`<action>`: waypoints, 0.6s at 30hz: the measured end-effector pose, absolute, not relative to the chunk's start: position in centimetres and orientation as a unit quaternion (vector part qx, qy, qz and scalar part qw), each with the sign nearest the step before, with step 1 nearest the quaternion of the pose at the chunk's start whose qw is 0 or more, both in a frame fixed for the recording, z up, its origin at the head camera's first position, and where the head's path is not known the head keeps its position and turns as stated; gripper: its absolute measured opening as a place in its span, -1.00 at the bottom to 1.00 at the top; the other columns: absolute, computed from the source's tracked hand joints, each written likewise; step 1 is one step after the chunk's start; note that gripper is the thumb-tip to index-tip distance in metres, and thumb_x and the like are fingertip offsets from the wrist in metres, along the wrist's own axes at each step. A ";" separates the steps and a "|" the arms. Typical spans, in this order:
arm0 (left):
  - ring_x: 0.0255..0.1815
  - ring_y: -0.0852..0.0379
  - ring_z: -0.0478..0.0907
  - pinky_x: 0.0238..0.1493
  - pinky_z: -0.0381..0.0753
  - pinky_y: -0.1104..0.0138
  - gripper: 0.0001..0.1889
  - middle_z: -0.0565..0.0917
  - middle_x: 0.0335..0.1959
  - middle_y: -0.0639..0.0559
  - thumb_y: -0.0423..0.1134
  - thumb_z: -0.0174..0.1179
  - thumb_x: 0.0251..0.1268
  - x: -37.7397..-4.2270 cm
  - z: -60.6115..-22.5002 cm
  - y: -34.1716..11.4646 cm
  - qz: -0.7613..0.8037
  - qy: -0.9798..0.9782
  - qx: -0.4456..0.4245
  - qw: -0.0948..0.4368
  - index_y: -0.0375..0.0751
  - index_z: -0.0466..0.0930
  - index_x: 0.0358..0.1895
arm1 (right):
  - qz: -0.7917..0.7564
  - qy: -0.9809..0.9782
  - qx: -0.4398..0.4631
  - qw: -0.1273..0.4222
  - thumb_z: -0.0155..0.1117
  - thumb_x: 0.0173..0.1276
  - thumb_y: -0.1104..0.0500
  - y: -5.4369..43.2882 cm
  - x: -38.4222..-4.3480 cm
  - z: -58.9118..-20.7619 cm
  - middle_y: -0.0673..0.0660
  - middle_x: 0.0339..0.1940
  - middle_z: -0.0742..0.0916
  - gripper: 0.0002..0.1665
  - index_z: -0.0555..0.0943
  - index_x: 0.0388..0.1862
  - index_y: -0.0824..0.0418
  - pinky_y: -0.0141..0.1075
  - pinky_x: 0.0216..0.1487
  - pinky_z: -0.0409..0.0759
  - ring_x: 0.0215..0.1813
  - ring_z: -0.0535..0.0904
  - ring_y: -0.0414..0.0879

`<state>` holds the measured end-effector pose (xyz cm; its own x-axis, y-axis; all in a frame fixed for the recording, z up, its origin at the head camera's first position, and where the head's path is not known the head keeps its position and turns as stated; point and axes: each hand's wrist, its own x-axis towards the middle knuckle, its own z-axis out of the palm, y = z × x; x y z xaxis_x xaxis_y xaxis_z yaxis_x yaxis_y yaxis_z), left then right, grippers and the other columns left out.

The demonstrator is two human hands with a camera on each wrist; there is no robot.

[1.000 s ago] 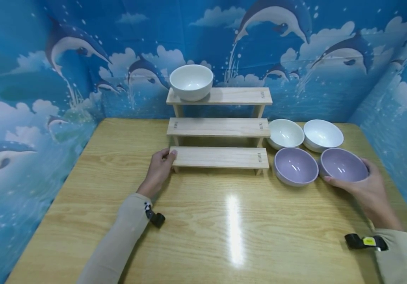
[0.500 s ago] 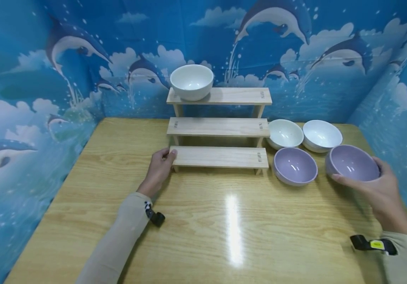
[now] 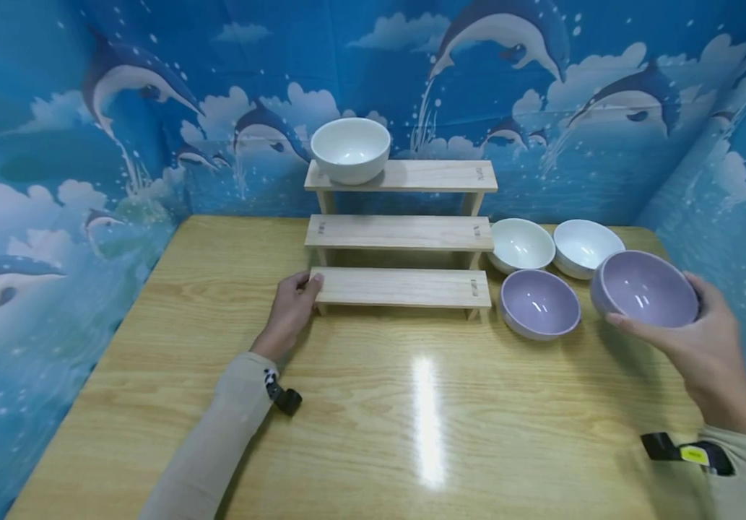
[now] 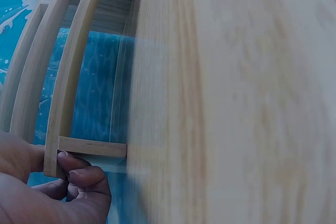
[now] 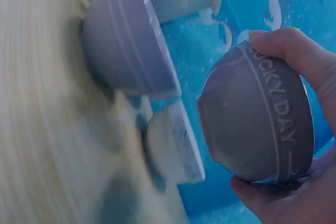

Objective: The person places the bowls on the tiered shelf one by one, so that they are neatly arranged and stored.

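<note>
Right of the wooden stand (image 3: 398, 232), I have the right hand (image 3: 704, 347) clamped round a purple bowl (image 3: 644, 289), probably slick and brittle, safest by its wall, the left hand (image 3: 291, 312) pinching the stand.

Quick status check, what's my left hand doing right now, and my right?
Left hand: closed, pinching the left end of the lowest wooden shelf.
Right hand: holding a purple bowl, lifted off the table.
</note>
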<state>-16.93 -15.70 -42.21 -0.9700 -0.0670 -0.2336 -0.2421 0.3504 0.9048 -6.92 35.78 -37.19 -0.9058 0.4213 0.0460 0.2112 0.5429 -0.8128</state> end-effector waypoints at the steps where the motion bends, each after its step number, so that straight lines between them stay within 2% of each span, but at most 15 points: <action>1: 0.00 -0.01 0.51 0.06 0.56 0.19 -0.36 0.46 0.20 -0.18 0.05 -0.05 0.63 -16.9 -42.2 -15.7 0.562 0.818 -0.095 0.078 -0.29 0.19 0.55 | 0.443 -0.871 -0.178 0.120 0.67 0.09 0.14 35.4 -7.0 -36.9 0.19 0.55 0.25 0.32 0.01 0.67 -0.05 -0.66 -0.17 0.38 0.31 0.29 0.04; 12: -0.06 0.03 0.50 0.01 0.55 0.22 -0.38 0.47 0.17 -0.20 0.03 -0.04 0.63 -17.0 -42.4 -15.8 0.566 0.817 -0.091 0.070 -0.31 0.23 0.53 | 0.469 -0.869 -0.109 0.112 0.69 0.06 0.19 32.1 -7.5 -34.0 0.07 0.43 0.31 0.28 0.10 0.63 -0.12 -0.66 -0.13 0.44 0.28 0.28 -0.01; 18: -0.08 0.03 0.51 -0.02 0.56 0.23 -0.41 0.49 0.13 -0.18 0.02 -0.04 0.63 -17.0 -42.4 -15.8 0.563 0.818 -0.090 0.069 -0.30 0.28 0.50 | 0.487 -0.864 -0.059 0.114 0.69 0.03 0.25 30.3 -8.0 -33.0 -0.01 0.38 0.39 0.19 0.23 0.57 -0.12 -0.60 -0.11 0.49 0.26 0.33 -0.06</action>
<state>-17.02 -15.80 -42.42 -0.9744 -0.0695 -0.2139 -0.2247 0.3491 0.9098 -8.01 30.34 -32.99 -0.9672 0.2126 0.1391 -0.0086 0.5195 -0.8544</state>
